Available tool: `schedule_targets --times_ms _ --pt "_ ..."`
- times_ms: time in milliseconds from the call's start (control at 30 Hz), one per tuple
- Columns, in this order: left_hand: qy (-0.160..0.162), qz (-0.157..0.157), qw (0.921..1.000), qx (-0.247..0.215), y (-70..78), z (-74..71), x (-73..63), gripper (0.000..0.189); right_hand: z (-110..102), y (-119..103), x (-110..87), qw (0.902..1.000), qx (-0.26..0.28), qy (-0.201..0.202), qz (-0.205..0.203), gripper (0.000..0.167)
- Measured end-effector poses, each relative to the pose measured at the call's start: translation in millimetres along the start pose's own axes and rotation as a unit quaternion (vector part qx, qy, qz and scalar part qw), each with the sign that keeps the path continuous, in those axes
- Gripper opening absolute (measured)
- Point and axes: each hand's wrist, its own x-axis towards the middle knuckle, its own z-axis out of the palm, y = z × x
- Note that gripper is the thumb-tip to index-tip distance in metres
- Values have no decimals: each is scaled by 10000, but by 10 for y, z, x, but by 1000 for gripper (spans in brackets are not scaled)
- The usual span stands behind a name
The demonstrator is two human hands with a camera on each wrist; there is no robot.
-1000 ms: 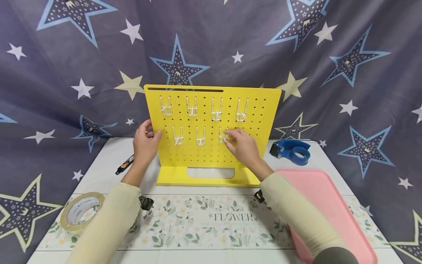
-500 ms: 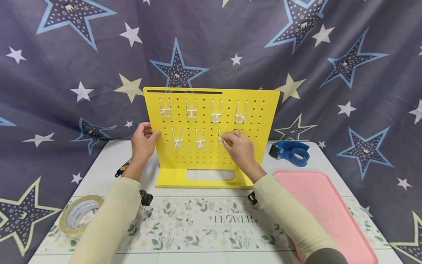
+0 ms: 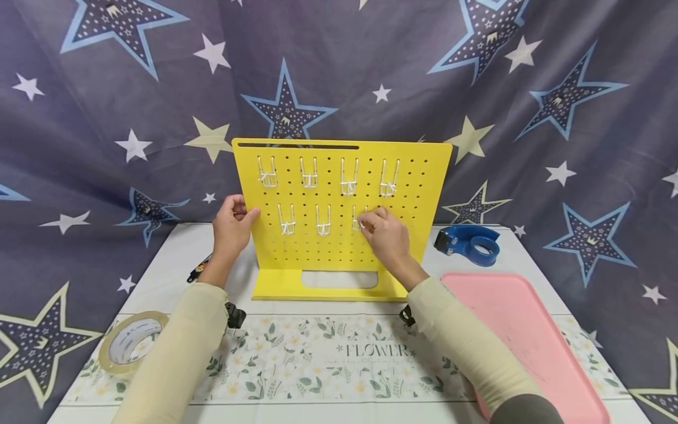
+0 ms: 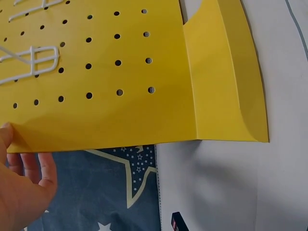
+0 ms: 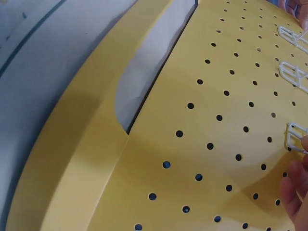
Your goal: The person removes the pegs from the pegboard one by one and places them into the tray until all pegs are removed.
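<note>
Yellow pegboard stands upright on counter — person's L hand grips its L edge; R hand pinches a white wire hook, rightmost of 3 in lower row. Pink tray & blue tape dispenser sit to R.

Pegboard is plain yellow with a grid of dark holes; wire hooks on it, white. Cloth behind pegboard: grey-purple, star print in white, pale yellow and blue. Right of pegboard: blue tape dispenser; right-front, pink tray. Left-front: tan tape roll. Front: white table cover, green-leaf floral band.
</note>
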Motion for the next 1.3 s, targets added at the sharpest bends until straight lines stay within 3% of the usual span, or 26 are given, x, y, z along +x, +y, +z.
schedule_targets --times_ms 400,700,900,1100,1300 --pt "-67 -70 9999 62 -2 -7 11 31 -57 -2 -12 9992 16 201 -339 5" --pt "-88 -33 9999 105 -4 11 13 32 -283 45 -29 9969 435 215 -622 8" --pt "-39 -31 9999 147 2 -8 3 31 -489 129 -139 9961 665 -174 -546 10" --pt "-86 -20 9998 193 -9 -12 12 31 -666 384 -309 9954 609 -742 60 9" --pt "-115 0 9997 218 -13 -2 14 32 -899 698 -531 9875 491 -1441 411 9"
